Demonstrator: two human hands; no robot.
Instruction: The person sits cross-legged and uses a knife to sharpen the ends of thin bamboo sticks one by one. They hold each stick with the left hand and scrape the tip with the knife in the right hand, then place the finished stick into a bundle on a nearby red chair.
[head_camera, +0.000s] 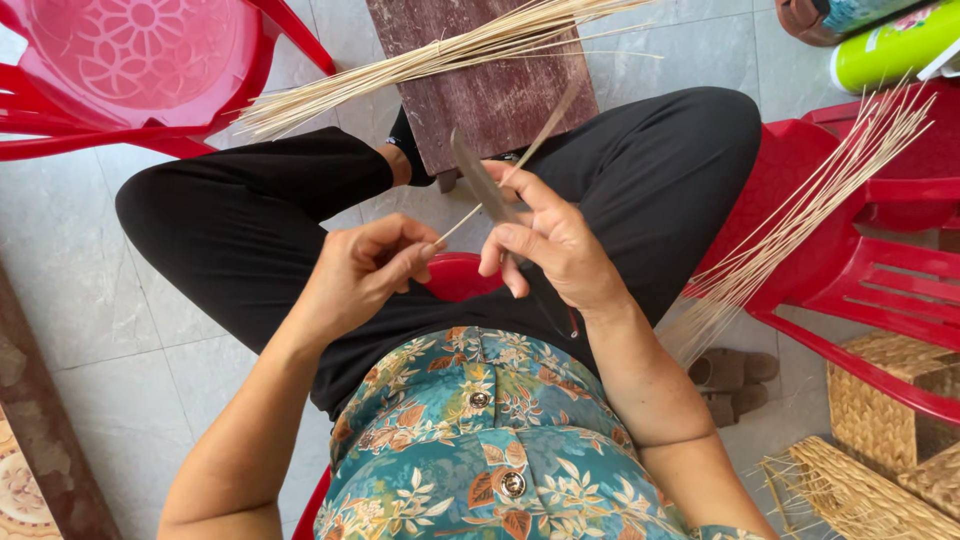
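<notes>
Up close, the left hand (362, 268) pinches one thin pale bamboo sliver (515, 170) between thumb and fingertips. The right hand (548, 240) grips a dull grey metal knife blade (480, 182), its handle hidden under the curled fingers, touching the sliver just beyond them.

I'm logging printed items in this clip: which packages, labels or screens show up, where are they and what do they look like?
Green bottle: top right corner, lying on the red chair, lime-green cylinder with a white label patch.
Second container: top edge beside it, brown end, teal and pink floral wrap, cut off by the frame.
No screens or signs.
</notes>
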